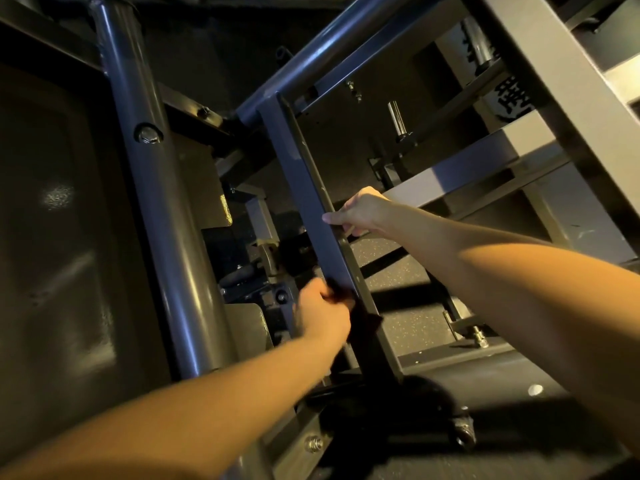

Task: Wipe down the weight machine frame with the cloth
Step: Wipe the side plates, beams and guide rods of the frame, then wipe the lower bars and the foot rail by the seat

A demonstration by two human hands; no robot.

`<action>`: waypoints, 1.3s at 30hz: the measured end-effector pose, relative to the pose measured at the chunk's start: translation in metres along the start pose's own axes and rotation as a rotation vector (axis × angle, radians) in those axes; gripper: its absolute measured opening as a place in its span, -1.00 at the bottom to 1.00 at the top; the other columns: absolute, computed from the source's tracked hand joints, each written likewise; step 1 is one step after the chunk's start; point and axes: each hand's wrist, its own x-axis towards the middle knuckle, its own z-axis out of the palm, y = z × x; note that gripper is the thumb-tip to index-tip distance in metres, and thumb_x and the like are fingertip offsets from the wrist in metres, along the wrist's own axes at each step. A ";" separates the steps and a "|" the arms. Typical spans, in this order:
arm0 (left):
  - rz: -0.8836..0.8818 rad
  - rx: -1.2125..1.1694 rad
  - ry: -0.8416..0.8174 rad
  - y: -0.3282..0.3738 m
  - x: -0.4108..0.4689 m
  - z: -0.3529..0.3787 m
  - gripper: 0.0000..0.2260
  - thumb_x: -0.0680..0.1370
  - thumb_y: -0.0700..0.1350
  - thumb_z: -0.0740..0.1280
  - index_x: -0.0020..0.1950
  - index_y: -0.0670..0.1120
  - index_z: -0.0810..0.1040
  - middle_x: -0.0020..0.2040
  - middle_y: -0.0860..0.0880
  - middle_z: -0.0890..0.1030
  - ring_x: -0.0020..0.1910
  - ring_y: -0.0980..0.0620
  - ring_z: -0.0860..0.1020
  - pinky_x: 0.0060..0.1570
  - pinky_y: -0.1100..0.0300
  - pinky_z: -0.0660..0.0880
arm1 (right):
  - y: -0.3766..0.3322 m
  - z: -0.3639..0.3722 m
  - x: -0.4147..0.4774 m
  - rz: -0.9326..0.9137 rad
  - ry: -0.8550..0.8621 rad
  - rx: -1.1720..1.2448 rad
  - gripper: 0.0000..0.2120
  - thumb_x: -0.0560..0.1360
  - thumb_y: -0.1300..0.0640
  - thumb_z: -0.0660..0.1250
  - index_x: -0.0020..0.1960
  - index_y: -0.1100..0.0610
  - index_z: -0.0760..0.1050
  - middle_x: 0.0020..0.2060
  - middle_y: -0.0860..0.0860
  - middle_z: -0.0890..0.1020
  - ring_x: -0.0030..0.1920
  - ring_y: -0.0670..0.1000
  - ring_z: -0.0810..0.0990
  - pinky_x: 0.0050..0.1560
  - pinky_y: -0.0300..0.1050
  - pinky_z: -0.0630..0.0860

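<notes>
Head view: left hand [322, 313] clenches dark crumpled cloth [362, 319] against grey square steel frame upright [304, 188], apparently mid-wipe. Right hand [360, 213] grasps the upright higher up. Next probably needs sliding cloth along bar.

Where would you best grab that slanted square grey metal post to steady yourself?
Grip the square grey metal post at its bare middle, coming from the right, as the right hand does: its narrow flat faces let a thumb and fingers wrap round. Lower down, the left hand holds the dark cloth against it.
</notes>
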 end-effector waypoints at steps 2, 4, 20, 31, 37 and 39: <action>0.041 -0.044 0.120 0.025 0.031 -0.010 -0.85 0.57 -0.16 0.41 0.00 0.06 0.49 -0.03 0.03 0.55 0.03 -0.01 0.57 -0.05 0.08 0.50 | 0.001 0.003 -0.002 -0.005 0.004 0.020 -0.59 0.51 -0.12 0.47 0.19 0.14 0.50 -0.02 0.03 0.63 0.17 0.08 0.61 0.35 0.14 0.47; 0.069 -0.097 0.210 0.034 0.043 -0.014 -0.86 0.58 -0.14 0.41 0.01 0.06 0.49 -0.02 0.03 0.54 0.01 0.01 0.55 -0.05 0.07 0.52 | 0.001 0.003 -0.004 0.001 0.010 0.030 -0.53 0.51 -0.11 0.47 0.26 0.17 0.50 0.02 0.05 0.63 0.19 0.09 0.61 0.37 0.16 0.47; -0.098 -0.170 0.083 -0.013 -0.019 0.011 -0.84 0.61 -0.25 0.34 -0.04 -0.01 0.44 -0.05 -0.04 0.52 -0.08 0.01 0.53 -0.11 0.17 0.45 | 0.003 0.003 -0.004 0.037 -0.008 0.074 -0.43 0.51 -0.18 0.45 0.35 0.14 0.42 0.14 0.05 0.60 0.30 0.09 0.56 0.43 0.17 0.41; 0.003 -0.124 0.128 0.005 0.005 0.001 -0.88 0.59 -0.17 0.42 -0.02 -0.03 0.49 -0.08 -0.02 0.59 -0.08 -0.02 0.58 -0.21 0.10 0.53 | 0.005 0.004 -0.003 0.013 0.007 0.056 -0.52 0.52 -0.20 0.43 0.23 0.11 0.47 -0.01 0.01 0.60 0.17 0.06 0.58 0.32 0.09 0.48; -0.075 -0.111 0.018 -0.026 -0.033 0.019 -0.85 0.59 -0.13 0.43 -0.03 -0.07 0.45 -0.12 -0.03 0.57 -0.15 0.00 0.55 -0.30 0.16 0.40 | 0.003 0.005 -0.001 0.008 0.018 0.029 -0.47 0.52 -0.21 0.42 0.29 0.14 0.47 0.05 0.05 0.62 0.20 0.09 0.59 0.33 0.13 0.48; -0.095 -0.064 -0.038 -0.035 -0.036 0.023 -0.87 0.58 -0.15 0.43 -0.02 -0.05 0.48 -0.10 -0.03 0.60 -0.08 -0.04 0.57 -0.22 0.12 0.44 | 0.004 0.005 0.001 0.016 0.006 0.025 -0.49 0.52 -0.21 0.42 0.26 0.13 0.48 0.05 0.05 0.62 0.20 0.09 0.59 0.35 0.14 0.47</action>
